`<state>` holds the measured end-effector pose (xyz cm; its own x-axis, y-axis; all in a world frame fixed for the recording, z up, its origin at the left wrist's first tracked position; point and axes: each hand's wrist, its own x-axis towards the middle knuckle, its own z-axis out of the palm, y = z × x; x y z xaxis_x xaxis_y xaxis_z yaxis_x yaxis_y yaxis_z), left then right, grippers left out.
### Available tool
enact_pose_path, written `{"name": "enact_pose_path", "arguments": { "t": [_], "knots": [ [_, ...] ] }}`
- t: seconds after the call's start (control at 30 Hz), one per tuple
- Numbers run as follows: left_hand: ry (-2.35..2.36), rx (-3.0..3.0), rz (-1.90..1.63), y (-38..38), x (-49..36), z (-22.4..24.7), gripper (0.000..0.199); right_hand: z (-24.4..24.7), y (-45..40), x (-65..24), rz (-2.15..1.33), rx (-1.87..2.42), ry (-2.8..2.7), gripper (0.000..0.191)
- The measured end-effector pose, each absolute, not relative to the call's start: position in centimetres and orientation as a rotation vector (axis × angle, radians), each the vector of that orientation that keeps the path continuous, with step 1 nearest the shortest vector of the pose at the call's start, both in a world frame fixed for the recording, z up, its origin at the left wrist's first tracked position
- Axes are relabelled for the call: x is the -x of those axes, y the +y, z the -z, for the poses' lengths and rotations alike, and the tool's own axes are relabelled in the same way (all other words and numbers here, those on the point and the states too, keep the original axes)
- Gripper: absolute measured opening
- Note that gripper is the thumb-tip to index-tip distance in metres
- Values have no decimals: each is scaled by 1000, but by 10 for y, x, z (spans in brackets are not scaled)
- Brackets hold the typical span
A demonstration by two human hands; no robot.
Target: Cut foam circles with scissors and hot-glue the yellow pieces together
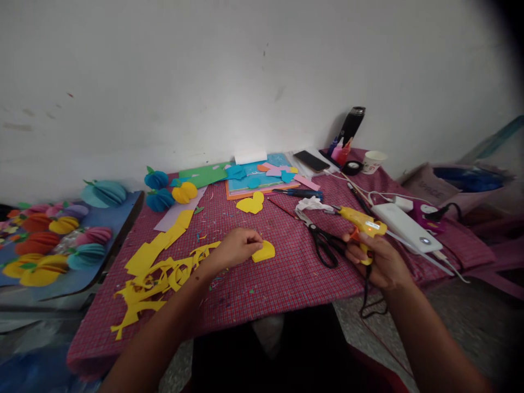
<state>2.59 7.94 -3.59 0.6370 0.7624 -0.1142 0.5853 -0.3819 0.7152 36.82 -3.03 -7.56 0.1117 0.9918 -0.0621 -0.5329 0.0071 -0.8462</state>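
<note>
My right hand (379, 259) is wrapped round a yellow hot glue gun (358, 218), its nozzle pointing left over a crumpled white tissue (313, 204). Near the middle of the table my left hand (238, 248) has its fingers pinched on the edge of a folded yellow paper piece (264, 251). More yellow paper cutouts (250, 203) lie a little farther back. Black-handled scissors (323, 243) rest on the cloth between my hands, closer to the glue gun. Yellow paper scraps (164, 278) with cut-out holes spread beside my left forearm.
Paper pumpkins (41, 240) in several colours fill a blue board at the left. Colored paper sheets (257, 177), a phone (311, 161), a black flask (352, 124) and a paper cup (373, 161) stand along the back. A white power bank (405, 226) and cables lie at the right.
</note>
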Motion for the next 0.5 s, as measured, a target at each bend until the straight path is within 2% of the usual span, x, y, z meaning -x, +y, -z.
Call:
{"name": "enact_pose_path", "arguments": {
  "t": [0.5],
  "knots": [
    [1028, -2139, -305, 81, -25, 47, 20, 74, -31, -368, -1348, 885, -699, 12]
  ]
}}
